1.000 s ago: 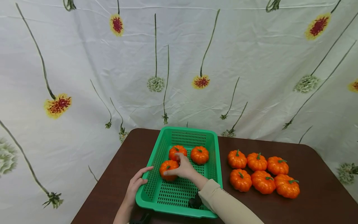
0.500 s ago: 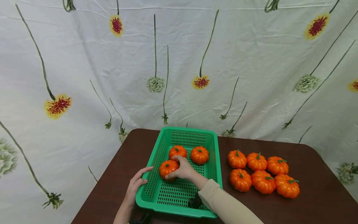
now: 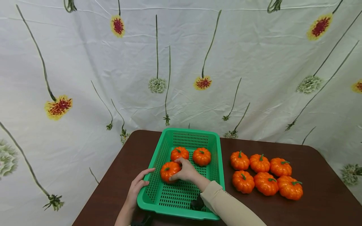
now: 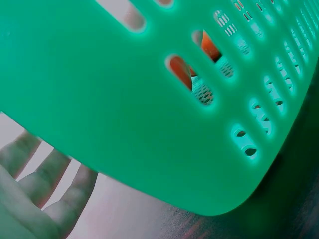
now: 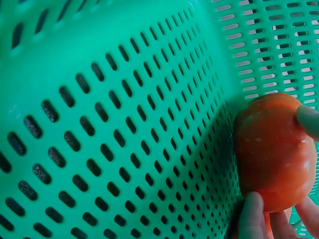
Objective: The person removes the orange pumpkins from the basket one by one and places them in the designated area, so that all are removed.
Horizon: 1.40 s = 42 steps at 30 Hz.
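A green plastic basket with slotted walls stands on the dark table. Inside lie three small orange pumpkins with green stems. My right hand reaches in over the right rim and grips the nearest pumpkin by its right side; in the right wrist view this pumpkin sits close to the wall between thumb and fingers. Just behind it are a second pumpkin and, to the right, a third pumpkin. My left hand holds the basket's left rim, its fingers hooked over the edge.
Right of the basket, several more orange pumpkins stand in two rows on the table. A white cloth printed with flowers hangs behind the table. A black device shows by the right sleeve.
My right hand has closed in on the nearest pumpkin, which has shifted and turned slightly to the left. The left hand and the basket stay where they were.
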{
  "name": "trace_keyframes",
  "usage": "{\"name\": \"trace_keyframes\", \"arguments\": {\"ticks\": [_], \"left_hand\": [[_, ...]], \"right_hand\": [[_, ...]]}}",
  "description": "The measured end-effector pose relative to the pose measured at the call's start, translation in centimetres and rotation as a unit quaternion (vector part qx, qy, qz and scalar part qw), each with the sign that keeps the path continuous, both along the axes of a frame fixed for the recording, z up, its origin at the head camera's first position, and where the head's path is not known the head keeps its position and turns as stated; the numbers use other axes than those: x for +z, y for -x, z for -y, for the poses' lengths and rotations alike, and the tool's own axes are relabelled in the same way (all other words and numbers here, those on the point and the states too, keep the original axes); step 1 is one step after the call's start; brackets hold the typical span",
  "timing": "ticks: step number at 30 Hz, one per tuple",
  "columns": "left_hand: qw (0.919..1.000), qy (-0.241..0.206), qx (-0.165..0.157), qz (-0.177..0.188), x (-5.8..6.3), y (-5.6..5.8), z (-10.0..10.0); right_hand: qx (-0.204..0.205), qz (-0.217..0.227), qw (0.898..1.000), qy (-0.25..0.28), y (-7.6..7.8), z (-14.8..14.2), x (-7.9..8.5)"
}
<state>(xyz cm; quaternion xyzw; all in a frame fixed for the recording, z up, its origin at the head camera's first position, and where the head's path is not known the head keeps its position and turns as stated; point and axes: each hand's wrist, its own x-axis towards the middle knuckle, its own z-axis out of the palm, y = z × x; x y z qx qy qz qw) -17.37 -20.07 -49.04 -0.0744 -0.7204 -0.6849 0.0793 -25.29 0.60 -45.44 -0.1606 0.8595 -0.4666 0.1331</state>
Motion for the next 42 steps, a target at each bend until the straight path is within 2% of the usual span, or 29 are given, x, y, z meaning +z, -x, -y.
{"name": "trace_keyframes", "arguments": {"ticks": [5, 18, 24, 32, 42], "left_hand": [[0.9999, -0.008, 0.002, 0.012, 0.1, 0.0, 0.0], [0.9998, -0.009, 0.008, 0.018, -0.1, 0.0, 0.0], [0.9997, -0.006, 0.009, 0.020, 0.0, 0.1, 0.0], [0.9998, -0.005, 0.010, 0.017, 0.0, 0.1, 0.0], [0.9999, 0.000, 0.011, 0.012, 0.0, 0.1, 0.0]], "right_hand": [[-0.015, -0.028, 0.999, -0.024, 0.3, -0.1, 0.2], [-0.072, -0.038, 0.997, 0.004, 0.2, -0.5, 2.1], [-0.074, -0.021, 0.997, 0.019, 0.0, -0.9, 3.1], [-0.073, 0.025, 0.992, 0.098, -0.6, -1.6, 4.8], [-0.063, 0.016, 0.989, 0.135, -1.4, -3.0, 7.7]]}}
